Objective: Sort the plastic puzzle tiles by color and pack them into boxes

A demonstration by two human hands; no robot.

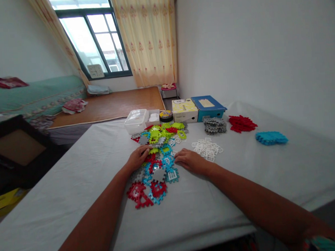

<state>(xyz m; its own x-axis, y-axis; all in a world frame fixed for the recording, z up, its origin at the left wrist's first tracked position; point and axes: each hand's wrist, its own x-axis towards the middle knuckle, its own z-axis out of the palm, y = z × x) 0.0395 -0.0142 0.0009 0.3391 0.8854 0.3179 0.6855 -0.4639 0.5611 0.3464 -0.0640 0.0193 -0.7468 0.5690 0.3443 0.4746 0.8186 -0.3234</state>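
A mixed heap of plastic building tiles with toothed edges (159, 175) lies in the middle of the table, in red, blue, grey and lime green. At its left edge is my left hand (138, 158), fingers bent and touching tiles near a lime-green one (153, 151); what they grip is hidden. On the heap's right side, my right hand (189, 160) has its fingers drawn together beside a small white window-frame piece (173, 153). Whatever is between those fingertips is too small to make out. Just beyond that hand lies a loose pile of white window-frame pieces (207, 148).
Sorted by colour at the right are grey tiles (214, 125), red tiles (241, 123) and blue tiles (271, 138). Behind the heap stand a clear plastic box (136, 120), a round black-and-yellow tub (166, 116), a yellow-and-white box (185, 110) and a blue box (209, 107). A wall borders the right.
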